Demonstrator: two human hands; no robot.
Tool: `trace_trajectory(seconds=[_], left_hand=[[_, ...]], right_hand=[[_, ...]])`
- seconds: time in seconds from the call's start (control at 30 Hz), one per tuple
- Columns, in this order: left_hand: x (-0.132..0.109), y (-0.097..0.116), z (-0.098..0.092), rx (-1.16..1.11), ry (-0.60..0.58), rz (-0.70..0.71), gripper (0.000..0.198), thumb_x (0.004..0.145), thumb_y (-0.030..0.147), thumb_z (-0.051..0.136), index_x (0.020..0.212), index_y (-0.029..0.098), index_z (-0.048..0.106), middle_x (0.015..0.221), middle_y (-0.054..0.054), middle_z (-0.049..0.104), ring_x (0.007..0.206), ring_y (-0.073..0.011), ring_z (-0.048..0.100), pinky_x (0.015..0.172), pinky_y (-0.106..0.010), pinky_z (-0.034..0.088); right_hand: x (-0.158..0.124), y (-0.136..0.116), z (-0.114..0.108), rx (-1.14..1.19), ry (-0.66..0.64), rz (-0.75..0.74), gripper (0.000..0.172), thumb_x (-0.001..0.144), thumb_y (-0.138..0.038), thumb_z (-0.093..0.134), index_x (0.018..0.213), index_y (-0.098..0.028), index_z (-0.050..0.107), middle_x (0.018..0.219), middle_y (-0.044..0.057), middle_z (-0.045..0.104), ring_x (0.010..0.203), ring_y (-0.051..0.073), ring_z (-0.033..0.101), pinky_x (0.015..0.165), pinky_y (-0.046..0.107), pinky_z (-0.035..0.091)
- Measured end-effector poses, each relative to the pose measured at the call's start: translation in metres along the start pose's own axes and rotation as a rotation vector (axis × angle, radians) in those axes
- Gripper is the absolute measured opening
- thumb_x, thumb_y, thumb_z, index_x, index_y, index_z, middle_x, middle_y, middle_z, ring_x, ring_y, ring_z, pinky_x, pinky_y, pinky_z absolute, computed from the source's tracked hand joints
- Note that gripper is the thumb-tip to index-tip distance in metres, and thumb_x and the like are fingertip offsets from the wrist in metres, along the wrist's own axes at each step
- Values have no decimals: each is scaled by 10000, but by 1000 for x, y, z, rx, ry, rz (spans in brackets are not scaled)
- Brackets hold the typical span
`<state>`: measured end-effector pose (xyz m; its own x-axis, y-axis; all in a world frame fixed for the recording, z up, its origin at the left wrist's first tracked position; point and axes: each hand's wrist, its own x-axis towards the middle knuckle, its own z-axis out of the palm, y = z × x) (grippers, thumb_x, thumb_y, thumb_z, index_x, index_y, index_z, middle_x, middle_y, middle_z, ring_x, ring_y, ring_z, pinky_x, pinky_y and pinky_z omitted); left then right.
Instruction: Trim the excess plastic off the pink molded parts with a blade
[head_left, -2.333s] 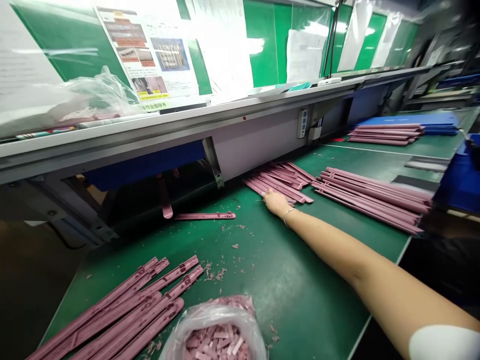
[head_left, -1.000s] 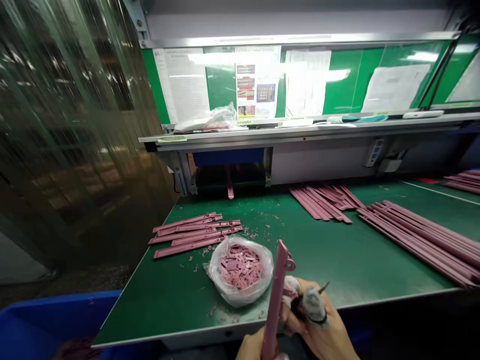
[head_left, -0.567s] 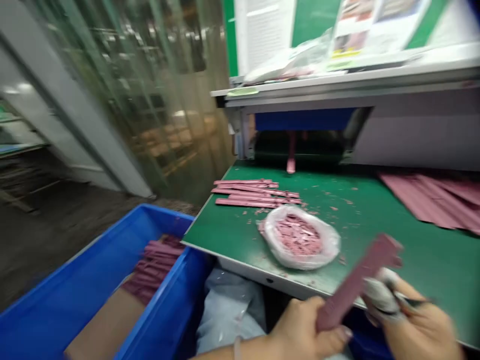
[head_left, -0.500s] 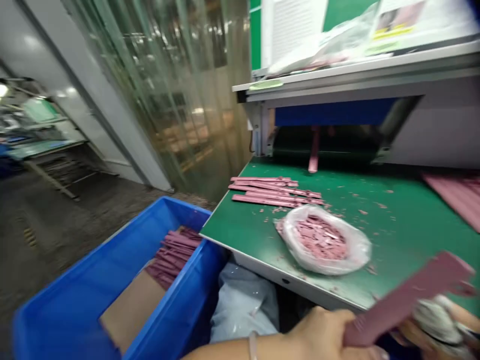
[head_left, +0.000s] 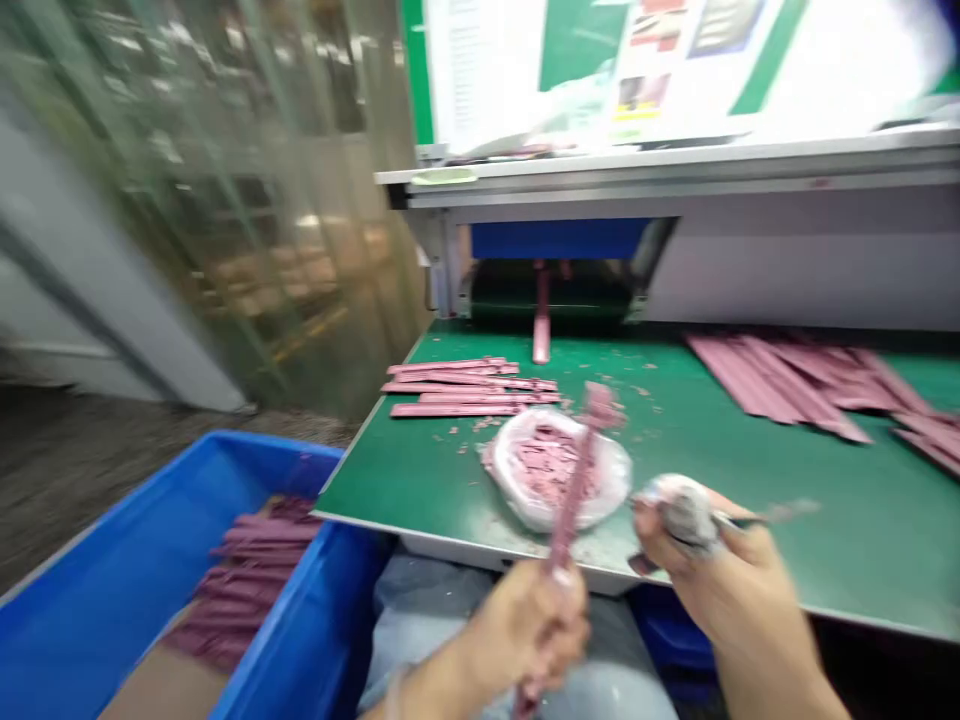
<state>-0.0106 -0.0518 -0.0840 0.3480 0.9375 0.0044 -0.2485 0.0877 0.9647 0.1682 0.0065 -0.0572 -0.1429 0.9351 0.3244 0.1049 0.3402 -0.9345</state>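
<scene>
My left hand (head_left: 525, 625) is shut around a long pink plastic strip (head_left: 574, 490), which stands nearly upright and is blurred by motion. My right hand (head_left: 712, 540) is just right of the strip and apart from it. Grey wrapping covers its fingertips (head_left: 686, 510), and it pinches a small dark-handled blade (head_left: 742, 520). Below the strip lies a clear plastic bag (head_left: 555, 475) of pink offcuts, on the green-topped bench (head_left: 750, 570). Loose pink strips (head_left: 469, 390) lie in a row beyond the bag, and more lie in a pile (head_left: 780, 380) to the right.
A blue bin (head_left: 300, 470) holding pink strips stands left of me, below the bench's near corner. Pink shavings are scattered on the bench. A strip hangs under the shelf rail (head_left: 675, 175) at the back. A plastic strip curtain (head_left: 225, 230) hangs to the left.
The strip has swung from pointing right to nearly upright in my left hand. My right hand has moved left and up, closer to it. The view has shifted with my head.
</scene>
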Motion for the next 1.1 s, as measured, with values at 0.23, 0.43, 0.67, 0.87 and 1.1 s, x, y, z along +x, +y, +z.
trace_trajectory(seconds=[0.23, 0.43, 0.67, 0.87, 1.1], left_hand=[[27, 50, -30, -37, 440, 250, 322, 952, 474, 404, 1073, 212, 548, 693, 49, 472, 406, -23, 308, 408, -161, 304], [45, 80, -15, 80, 644, 735, 522, 887, 627, 405, 984, 156, 607, 539, 60, 385, 376, -66, 269, 355, -212, 227], [46, 82, -1, 147, 692, 814, 598, 788, 729, 464, 985, 196, 651, 492, 56, 396, 379, -96, 291, 372, -255, 231], [44, 77, -1, 211, 666, 826, 557, 833, 676, 459, 1008, 183, 650, 510, 50, 405, 403, -98, 302, 406, -264, 237], [46, 85, 5, 138, 621, 726, 534, 878, 633, 421, 1035, 168, 633, 526, 51, 368, 400, -86, 273, 388, -243, 218]], right_hand=[[55, -13, -2, -1040, -255, 24, 372, 891, -179, 413, 1249, -103, 476, 1055, 156, 645, 917, 262, 615, 726, 324, 447], [20, -42, 13, -1044, -518, -132, 334, 710, -8, 385, 967, -152, 543, 890, 79, 608, 760, 213, 570, 637, 293, 375], [9, -63, 31, -1007, -604, -254, 232, 720, -43, 439, 845, -184, 574, 809, 69, 614, 638, 198, 569, 530, 289, 292], [12, -65, 33, -1073, -585, -247, 204, 749, -50, 479, 833, -177, 615, 774, 72, 615, 624, 191, 576, 504, 285, 286], [16, -58, 35, -1078, -504, -261, 271, 734, -2, 413, 833, -157, 612, 780, 88, 597, 680, 205, 580, 584, 283, 406]])
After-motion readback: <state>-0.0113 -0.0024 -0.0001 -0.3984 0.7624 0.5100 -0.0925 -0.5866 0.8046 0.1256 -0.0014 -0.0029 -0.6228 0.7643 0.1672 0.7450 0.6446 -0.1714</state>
